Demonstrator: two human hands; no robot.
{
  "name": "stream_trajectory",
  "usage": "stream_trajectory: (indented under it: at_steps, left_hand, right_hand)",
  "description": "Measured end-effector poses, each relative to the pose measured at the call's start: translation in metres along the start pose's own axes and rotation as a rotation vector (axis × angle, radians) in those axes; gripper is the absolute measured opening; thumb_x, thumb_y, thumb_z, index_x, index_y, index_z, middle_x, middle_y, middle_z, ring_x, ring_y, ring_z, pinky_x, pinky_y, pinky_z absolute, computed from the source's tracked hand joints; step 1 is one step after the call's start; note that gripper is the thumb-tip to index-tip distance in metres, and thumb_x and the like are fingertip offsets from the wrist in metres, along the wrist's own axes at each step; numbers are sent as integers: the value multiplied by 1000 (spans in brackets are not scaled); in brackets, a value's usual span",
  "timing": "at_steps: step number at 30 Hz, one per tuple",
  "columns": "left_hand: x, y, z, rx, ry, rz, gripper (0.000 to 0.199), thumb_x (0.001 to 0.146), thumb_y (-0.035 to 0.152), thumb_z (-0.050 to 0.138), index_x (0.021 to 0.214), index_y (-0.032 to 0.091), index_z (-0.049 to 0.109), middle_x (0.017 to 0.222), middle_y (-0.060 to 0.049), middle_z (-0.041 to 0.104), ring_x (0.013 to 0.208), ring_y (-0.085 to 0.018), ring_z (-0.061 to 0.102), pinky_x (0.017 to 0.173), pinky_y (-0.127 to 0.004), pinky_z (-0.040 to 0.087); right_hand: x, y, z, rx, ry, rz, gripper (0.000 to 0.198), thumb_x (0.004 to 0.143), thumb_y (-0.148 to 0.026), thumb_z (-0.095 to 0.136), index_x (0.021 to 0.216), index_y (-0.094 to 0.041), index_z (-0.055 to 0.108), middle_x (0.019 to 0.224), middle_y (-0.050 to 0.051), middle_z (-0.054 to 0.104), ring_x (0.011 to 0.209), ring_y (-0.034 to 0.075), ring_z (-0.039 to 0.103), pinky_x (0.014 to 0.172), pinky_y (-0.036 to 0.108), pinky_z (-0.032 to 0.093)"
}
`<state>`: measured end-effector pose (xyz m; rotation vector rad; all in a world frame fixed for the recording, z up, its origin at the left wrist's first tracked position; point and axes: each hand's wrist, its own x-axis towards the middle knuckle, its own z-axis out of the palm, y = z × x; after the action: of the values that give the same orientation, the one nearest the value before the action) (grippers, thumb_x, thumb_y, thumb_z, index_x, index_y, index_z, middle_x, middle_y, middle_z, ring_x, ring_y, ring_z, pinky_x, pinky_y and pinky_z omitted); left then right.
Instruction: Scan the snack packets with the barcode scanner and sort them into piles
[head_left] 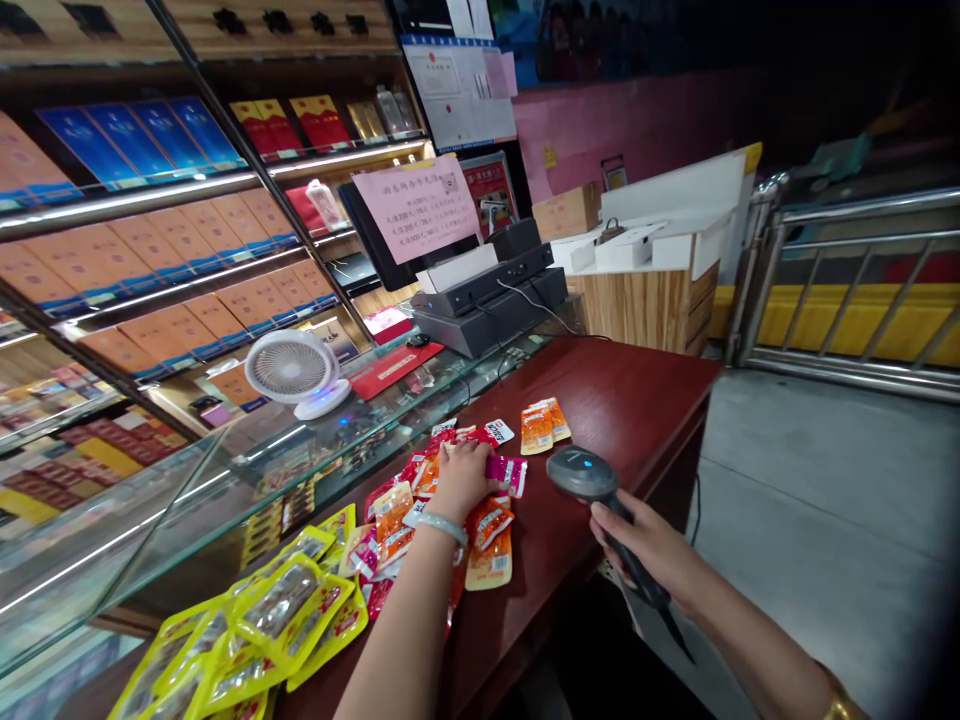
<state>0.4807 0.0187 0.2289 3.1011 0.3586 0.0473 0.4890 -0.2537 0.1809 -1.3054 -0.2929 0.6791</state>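
Note:
My left hand (pixel 461 475), with a pale bangle at its wrist, reaches into a heap of small snack packets in red, orange and magenta. Its fingers curl down over the packets, and the fingertips are hidden. A magenta snack packet (pixel 510 475) sticks out from under its thumb side. My right hand (pixel 645 540) grips the handle of a dark grey barcode scanner (pixel 583 472), held above the table's right edge with a blue light on top. Two orange packets (pixel 537 428) lie apart behind the heap. Yellow snack packets (pixel 285 605) overlap in a pile at the near left.
The dark red table (pixel 622 385) adjoins a glass display counter (pixel 217 490). On the counter stand a white fan (pixel 294 368) and a monitor with a pink sign (pixel 420 205). Boxed goods fill shelves (pixel 157 185) behind. A metal railing (pixel 862 290) is at right.

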Motion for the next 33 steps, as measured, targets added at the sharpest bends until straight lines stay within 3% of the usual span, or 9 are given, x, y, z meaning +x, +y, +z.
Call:
stream_trajectory:
  at_steps: [4,7,10,12,14,17,23,29,33]
  left_hand:
    - [6,6,-5,-23,141,16,34,76,45,69,100,21,62,109,-10,67,114,-27,55,115,-52,14]
    - [17,9,-2,-164,200,0,15,83,35,61,91,22,61,85,-4,68,90,-20,63,110,-45,27]
    - [29,11,6,-517,246,-118,10,86,31,55,89,22,59,70,1,63,68,-15,60,84,-32,46]
    - [35,14,13,-839,264,-198,15,88,34,51,90,21,57,63,3,57,56,-12,55,62,-24,45]
    - [38,16,19,-1098,278,-236,19,87,38,51,90,19,55,59,5,53,49,-10,50,52,-21,39]
    - [37,19,24,-1260,297,-260,20,84,39,54,86,19,54,58,5,51,48,-9,46,49,-19,36]
    - [35,18,25,-1167,395,-321,19,81,34,55,69,19,51,58,5,46,51,-9,42,50,-21,32]
    - [34,16,32,-1348,369,-356,14,84,30,56,92,19,52,64,5,54,53,-9,51,54,-21,40]
    - [37,25,35,-1373,271,-335,28,83,23,58,110,16,52,74,0,63,62,-11,60,62,-22,47]
  right_hand:
    - [4,3,6,-8,-8,2,46,77,-66,62,80,-22,48,53,-9,48,36,6,39,33,17,32]
    - [6,2,10,-47,-22,11,48,77,-68,60,75,-22,48,46,-10,45,35,7,39,34,17,32]
    - [6,-3,15,-94,-26,25,49,78,-70,57,73,-22,47,43,-10,44,33,7,38,35,18,32]
    - [7,-8,18,-122,-23,25,48,78,-69,57,75,-22,47,45,-10,45,34,6,39,36,18,33]
    - [8,-12,21,-148,-43,15,46,78,-67,59,78,-22,48,47,-10,45,35,6,39,36,17,34]
    - [12,-15,25,-192,-83,21,44,79,-63,61,82,-22,48,49,-10,45,36,6,40,37,17,35]
    - [20,-7,31,-242,-93,28,43,82,-63,58,85,-22,47,50,-11,45,36,7,41,37,18,36]
    - [26,-3,32,-37,-68,67,43,80,-62,61,87,-22,47,60,-9,48,39,5,41,36,16,34]
    - [27,0,30,85,-34,93,46,77,-64,64,91,-23,49,60,-9,47,38,4,40,33,15,31]
